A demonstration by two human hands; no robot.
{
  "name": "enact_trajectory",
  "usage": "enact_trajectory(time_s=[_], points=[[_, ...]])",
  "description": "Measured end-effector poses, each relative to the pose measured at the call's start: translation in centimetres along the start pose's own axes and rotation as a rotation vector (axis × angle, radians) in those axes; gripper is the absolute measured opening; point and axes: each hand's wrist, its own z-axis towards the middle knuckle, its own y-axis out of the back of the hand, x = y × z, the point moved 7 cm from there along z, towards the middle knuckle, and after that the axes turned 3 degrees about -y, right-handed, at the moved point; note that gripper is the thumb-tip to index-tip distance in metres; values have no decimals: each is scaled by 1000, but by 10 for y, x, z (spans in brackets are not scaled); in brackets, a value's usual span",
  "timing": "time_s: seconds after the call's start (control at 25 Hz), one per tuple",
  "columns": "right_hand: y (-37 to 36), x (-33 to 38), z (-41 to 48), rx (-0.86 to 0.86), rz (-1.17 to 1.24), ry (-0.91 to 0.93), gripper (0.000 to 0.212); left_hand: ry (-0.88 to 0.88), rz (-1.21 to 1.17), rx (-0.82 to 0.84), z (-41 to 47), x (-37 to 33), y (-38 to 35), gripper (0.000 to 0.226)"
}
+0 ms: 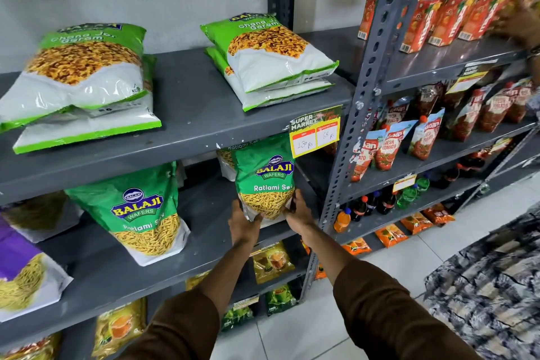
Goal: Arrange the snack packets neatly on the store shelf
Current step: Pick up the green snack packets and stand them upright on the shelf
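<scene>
A green Ratlami Sev packet point(264, 177) stands upright on the middle grey shelf point(204, 207), under a yellow price tag point(315, 131). My left hand point(244, 223) grips its lower left corner and my right hand point(298, 213) grips its lower right corner. Another Ratlami Sev packet point(143, 210) leans back further left on the same shelf. On the upper shelf point(187, 102) lie two stacks of green-and-white Chana Jor Garam packets, one at the left point(79, 82) and one at the right point(271, 58).
Purple sev packets point(23, 272) lie at the far left. Tea packets point(271, 263) fill the lower shelves. A perforated upright post point(365, 90) divides off the right rack with juice cartons point(444, 17), tomato pouches point(391, 143) and bottles. Another person's hand point(523, 23) and patterned clothing point(491, 286) are at right.
</scene>
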Motion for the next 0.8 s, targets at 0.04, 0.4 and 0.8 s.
enact_trajectory(time_s=[0.04, 0.4, 0.8], points=[[-1, 1, -1, 15, -6, 0, 57, 0, 1, 5, 0, 0, 1, 61], [-41, -14, -60, -244, 244, 48, 28, -66, -47, -136, -33, 18, 49, 57], [-162, 59, -94, 125, 167, 283, 30, -42, -55, -601, -62, 61, 189, 39]])
